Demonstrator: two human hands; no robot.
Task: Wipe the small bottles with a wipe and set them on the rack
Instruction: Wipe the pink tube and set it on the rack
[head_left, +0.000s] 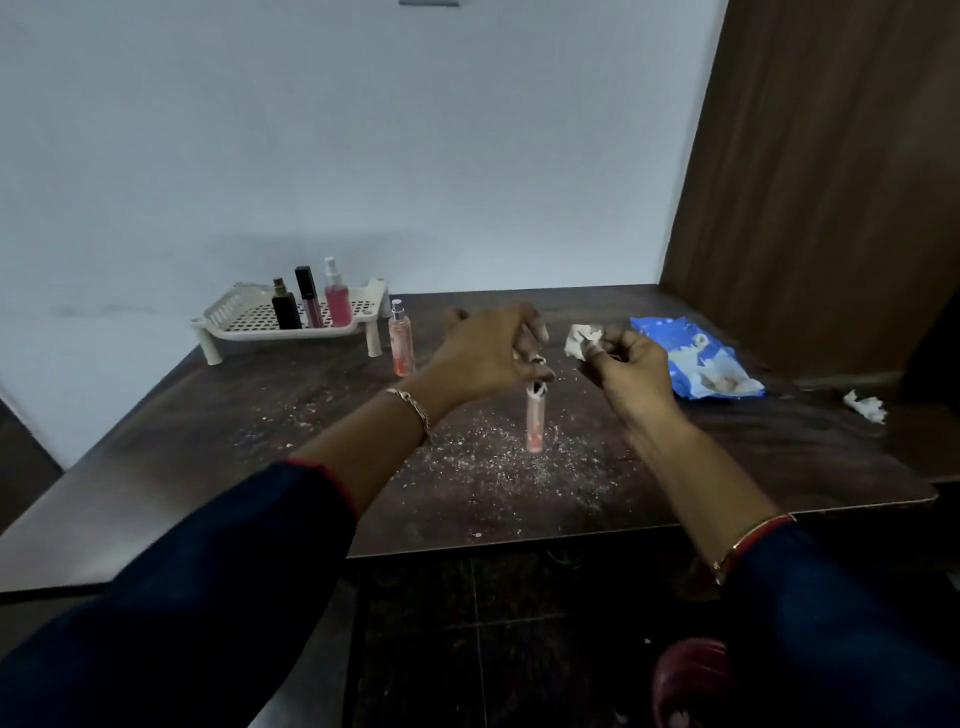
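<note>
My left hand grips the top of a slim pink bottle that stands upright on the dark table; shreds of wipe cling to its cap. My right hand pinches a crumpled white wipe just to the right of it. A white perforated rack stands at the back left and holds a black bottle, a dark lip-gloss tube and a pink spray bottle. Another pink spray bottle stands on the table beside the rack's right leg.
A blue wipe packet lies open at the right, with a used wipe scrap further right. White crumbs are scattered over the table's middle. A wooden panel rises at the right, and the table's front edge runs below my wrists.
</note>
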